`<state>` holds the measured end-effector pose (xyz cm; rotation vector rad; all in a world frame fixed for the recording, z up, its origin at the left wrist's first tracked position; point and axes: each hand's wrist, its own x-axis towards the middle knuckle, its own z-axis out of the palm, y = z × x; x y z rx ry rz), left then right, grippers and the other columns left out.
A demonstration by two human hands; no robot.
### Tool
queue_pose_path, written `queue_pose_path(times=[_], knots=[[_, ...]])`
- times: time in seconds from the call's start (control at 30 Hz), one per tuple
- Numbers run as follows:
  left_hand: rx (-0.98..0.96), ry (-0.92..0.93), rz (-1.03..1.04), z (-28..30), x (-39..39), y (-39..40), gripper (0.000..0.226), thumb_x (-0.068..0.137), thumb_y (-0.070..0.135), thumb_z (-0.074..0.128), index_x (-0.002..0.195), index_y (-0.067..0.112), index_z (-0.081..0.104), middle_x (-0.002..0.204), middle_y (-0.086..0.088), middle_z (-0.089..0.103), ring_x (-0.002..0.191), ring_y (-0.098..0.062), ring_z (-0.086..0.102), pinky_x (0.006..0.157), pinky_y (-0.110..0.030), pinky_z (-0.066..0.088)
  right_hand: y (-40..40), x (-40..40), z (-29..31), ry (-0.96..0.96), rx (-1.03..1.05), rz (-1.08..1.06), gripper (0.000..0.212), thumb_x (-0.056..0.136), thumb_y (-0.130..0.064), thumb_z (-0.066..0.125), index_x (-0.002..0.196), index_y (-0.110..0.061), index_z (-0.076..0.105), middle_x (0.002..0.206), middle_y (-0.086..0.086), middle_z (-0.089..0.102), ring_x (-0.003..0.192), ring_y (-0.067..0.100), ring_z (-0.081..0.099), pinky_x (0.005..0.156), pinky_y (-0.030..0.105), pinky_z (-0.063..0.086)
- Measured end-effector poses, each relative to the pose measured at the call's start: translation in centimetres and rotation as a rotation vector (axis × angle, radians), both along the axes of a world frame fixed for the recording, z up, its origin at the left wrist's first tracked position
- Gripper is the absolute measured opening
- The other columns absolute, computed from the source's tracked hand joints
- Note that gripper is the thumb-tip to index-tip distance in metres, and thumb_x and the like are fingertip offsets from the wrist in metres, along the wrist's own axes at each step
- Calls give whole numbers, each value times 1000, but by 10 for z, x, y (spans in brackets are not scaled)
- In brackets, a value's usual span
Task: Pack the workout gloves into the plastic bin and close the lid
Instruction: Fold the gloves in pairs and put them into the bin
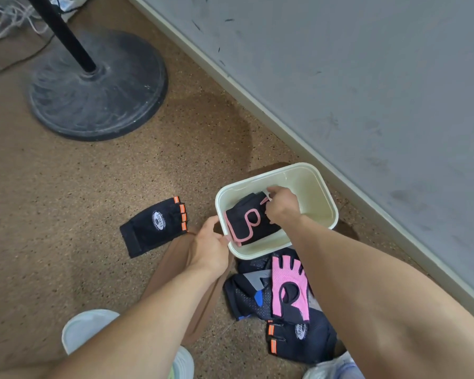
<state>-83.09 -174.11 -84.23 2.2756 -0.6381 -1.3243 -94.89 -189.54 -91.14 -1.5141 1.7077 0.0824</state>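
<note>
A cream plastic bin (pixel 324 199) stands open on the brown floor by the grey wall. Inside lies a black glove with pink trim (pixel 246 224). My right hand (pixel 281 205) reaches into the bin and pinches that glove at its far end. My left hand (pixel 210 246) grips the bin's near-left rim. A black glove with orange tabs (pixel 152 227) lies on the floor left of the bin. In front of the bin sits a pile: a pink glove (pixel 289 289), a black-and-blue glove (pixel 246 295) and another black-orange glove (pixel 298 343). No lid is identifiable.
A round black stand base (pixel 97 86) with a pole stands at the far left, with cables behind it. The grey wall (pixel 367 77) runs diagonally along the right. A brown flat board (pixel 178 272) lies under my left arm. My shoes (pixel 85 328) are at the bottom.
</note>
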Motion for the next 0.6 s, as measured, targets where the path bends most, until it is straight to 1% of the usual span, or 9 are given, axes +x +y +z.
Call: queue_pose_path(times=[0.07, 0.17, 0.23, 0.27, 0.3, 0.37, 0.43, 0.5, 0.6], knots=[[27, -12, -14, -2, 0, -2, 36, 102, 19, 58, 136, 26, 53, 102, -6, 75, 98, -23, 67, 85, -29, 44, -1, 2, 12, 5, 41, 70, 49, 96, -3, 50, 142, -18, 56, 131, 12, 63, 114, 40, 65, 86, 49, 62], [125, 160, 86, 9, -8, -4, 10, 107, 19, 46, 104, 18, 55, 99, -19, 74, 85, -36, 74, 73, -43, 64, -4, -4, 28, -59, 41, 73, 53, 94, 3, 46, 142, -18, 53, 125, 12, 68, 100, 34, 71, 80, 36, 63], [165, 321, 141, 18, -18, -6, 28, 110, 16, 35, 90, 8, 54, 96, -27, 72, 81, -38, 74, 69, -41, 64, -2, -16, 47, -121, -2, 58, 55, 95, 7, 41, 143, -19, 52, 98, 8, 70, 65, 21, 67, 49, 18, 53], [149, 350, 150, 19, -21, -7, 32, 110, 15, 34, 87, 5, 54, 91, -27, 71, 81, -38, 73, 69, -40, 64, 1, -22, 60, -149, -58, 53, 55, 96, 6, 39, 143, -20, 53, 91, 7, 69, 56, 17, 61, 42, 17, 46], [135, 356, 157, 21, -24, -8, 33, 110, 14, 34, 87, 3, 55, 86, -25, 71, 80, -38, 73, 70, -39, 64, 4, -28, 72, -176, -147, 40, 55, 97, 4, 37, 143, -21, 55, 94, 7, 71, 59, 17, 64, 46, 18, 48], [115, 351, 159, 21, -25, -11, 33, 110, 14, 34, 90, 1, 57, 87, -25, 72, 78, -36, 73, 72, -40, 64, 15, -44, 90, -205, -385, -21, 49, 96, -1, 40, 134, -22, 62, 119, 2, 73, 93, 18, 72, 78, 23, 54], [148, 347, 123, 22, -25, -12, 33, 109, 16, 35, 98, -2, 61, 103, -28, 73, 84, -36, 73, 79, -41, 64, 35, -63, 100, -236, -540, -122, 38, 95, -8, 44, 122, -21, 67, 122, -5, 72, 110, 13, 66, 96, 27, 50], [213, 375, 45, 23, -25, -8, 39, 109, 29, 39, 122, -1, 60, 124, -31, 68, 98, -40, 71, 88, -46, 62, 61, -84, 103, -262, -579, -260, 28, 96, -13, 46, 113, -22, 66, 111, -8, 72, 101, 11, 65, 90, 26, 49], [365, 374, -186, 25, -33, 6, 72, 104, 56, 41, 157, 8, 32, 134, -33, 62, 105, -44, 68, 86, -49, 60, 104, -115, 88, -236, -444, -458, 21, 96, -12, 46, 105, -19, 64, 100, -9, 70, 89, 15, 67, 70, 18, 46]])
